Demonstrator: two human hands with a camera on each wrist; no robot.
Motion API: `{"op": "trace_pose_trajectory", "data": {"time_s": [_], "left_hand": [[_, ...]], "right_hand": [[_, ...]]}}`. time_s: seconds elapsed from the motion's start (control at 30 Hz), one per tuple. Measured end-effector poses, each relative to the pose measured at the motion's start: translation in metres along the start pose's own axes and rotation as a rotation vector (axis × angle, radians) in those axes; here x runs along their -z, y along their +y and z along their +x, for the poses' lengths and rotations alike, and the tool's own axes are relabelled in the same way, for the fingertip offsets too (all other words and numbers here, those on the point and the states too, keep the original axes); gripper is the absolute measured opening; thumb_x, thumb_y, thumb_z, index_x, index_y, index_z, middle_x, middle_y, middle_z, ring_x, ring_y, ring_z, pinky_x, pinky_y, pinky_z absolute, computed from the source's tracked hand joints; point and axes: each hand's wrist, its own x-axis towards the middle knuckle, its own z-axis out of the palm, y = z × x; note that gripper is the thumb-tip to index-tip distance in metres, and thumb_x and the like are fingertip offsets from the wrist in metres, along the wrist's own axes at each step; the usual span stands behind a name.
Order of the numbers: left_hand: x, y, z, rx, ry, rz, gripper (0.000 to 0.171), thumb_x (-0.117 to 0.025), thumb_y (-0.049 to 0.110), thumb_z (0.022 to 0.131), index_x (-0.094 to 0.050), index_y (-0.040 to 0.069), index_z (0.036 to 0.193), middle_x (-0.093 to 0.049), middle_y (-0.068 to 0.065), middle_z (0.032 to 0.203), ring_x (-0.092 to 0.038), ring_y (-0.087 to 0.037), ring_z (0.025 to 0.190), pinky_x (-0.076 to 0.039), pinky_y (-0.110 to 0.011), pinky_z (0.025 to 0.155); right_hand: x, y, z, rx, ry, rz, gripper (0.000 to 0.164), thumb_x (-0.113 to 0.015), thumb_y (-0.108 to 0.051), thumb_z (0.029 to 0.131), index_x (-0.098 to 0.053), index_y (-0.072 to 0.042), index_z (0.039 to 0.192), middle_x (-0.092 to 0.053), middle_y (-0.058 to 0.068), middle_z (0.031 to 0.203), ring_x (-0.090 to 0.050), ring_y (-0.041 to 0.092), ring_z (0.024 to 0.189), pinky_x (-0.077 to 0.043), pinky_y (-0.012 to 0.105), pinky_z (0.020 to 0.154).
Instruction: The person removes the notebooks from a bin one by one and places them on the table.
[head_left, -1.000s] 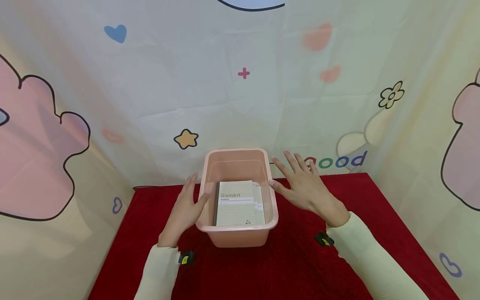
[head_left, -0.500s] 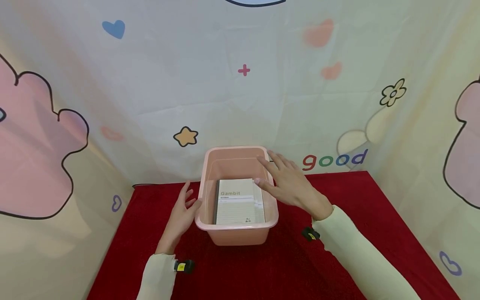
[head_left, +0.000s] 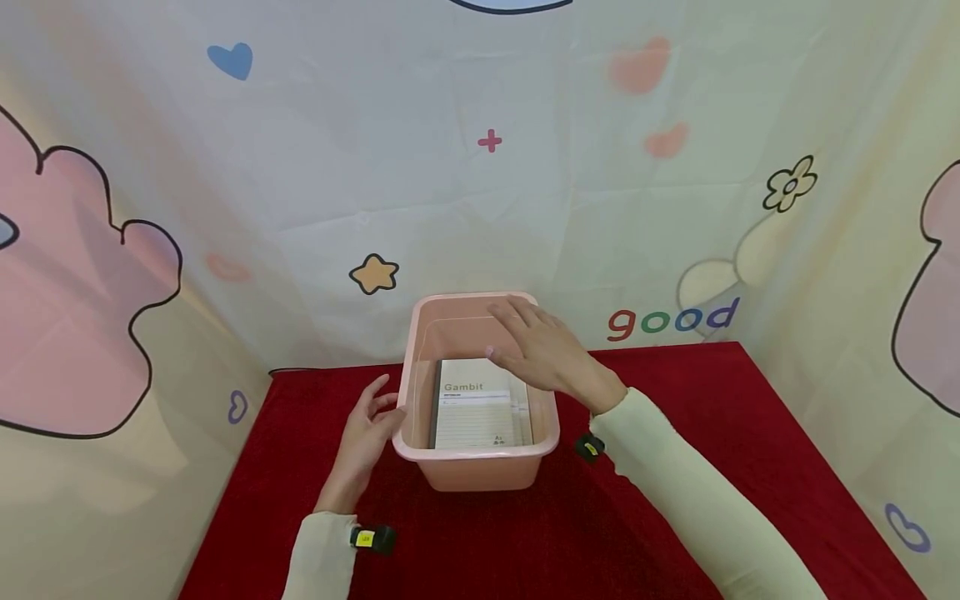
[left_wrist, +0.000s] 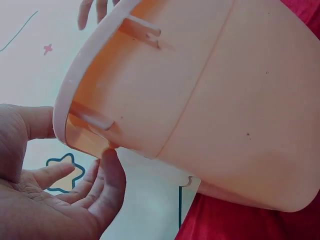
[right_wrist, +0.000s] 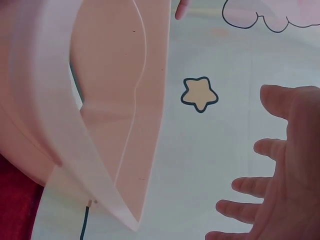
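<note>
A pink plastic bin [head_left: 480,473] stands on the red cloth in the head view. Inside it lie pale notebooks, the top one a notebook [head_left: 472,417] printed "Gambit". My left hand [head_left: 366,429] is at the bin's left rim. In the left wrist view the thumb of my left hand [left_wrist: 65,185] goes over the rim and the curled fingers come up to its underside. Above the right part of the bin hovers my right hand [head_left: 543,354], fingers spread and holding nothing. The right wrist view shows my right hand [right_wrist: 280,165] apart from the bin's rim [right_wrist: 55,80].
A patterned curtain [head_left: 450,167] hangs behind and along both sides of the red cloth [head_left: 675,417]. A thin dark cord [head_left: 292,369] runs along the cloth's back edge, left of the bin.
My right hand has moved left from beside the bin to over it. My left hand has drawn back a little and its fingers have bent in at the left rim.
</note>
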Motion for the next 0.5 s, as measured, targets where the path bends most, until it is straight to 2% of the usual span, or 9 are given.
{"op": "trace_pose_trajectory", "data": {"time_s": [0.2,0.33,0.5], "left_hand": [[0.002,-0.001,0.002,0.009,-0.005,-0.039,0.062,-0.062,0.015,0.093,-0.036,0.027,0.148,-0.054,-0.012,0.133,-0.058,-0.028,0.114,-0.052,-0.038,0.097],[0.002,-0.006,0.006,0.037,-0.030,-0.155,0.060,-0.061,0.011,0.093,-0.039,0.028,0.146,-0.052,-0.011,0.133,-0.054,-0.028,0.117,-0.055,-0.032,0.090],[0.003,-0.010,0.010,0.082,-0.077,-0.282,0.057,-0.058,0.008,0.095,-0.040,0.028,0.145,-0.048,-0.011,0.137,-0.051,-0.029,0.124,-0.056,-0.032,0.089]], "right_hand": [[-0.007,-0.001,0.016,-0.030,-0.029,0.010,0.067,-0.051,-0.045,0.098,-0.026,-0.020,0.156,-0.026,0.015,0.161,-0.029,0.036,0.147,-0.034,0.061,0.113],[-0.009,-0.005,0.027,-0.060,-0.073,0.041,0.066,-0.050,-0.045,0.099,-0.024,-0.024,0.156,-0.021,0.013,0.163,-0.025,0.035,0.149,-0.039,0.063,0.108],[-0.010,-0.010,0.042,-0.078,-0.125,0.054,0.067,-0.049,-0.044,0.100,-0.020,-0.025,0.158,-0.016,0.012,0.165,-0.024,0.039,0.149,-0.036,0.060,0.112]]}}
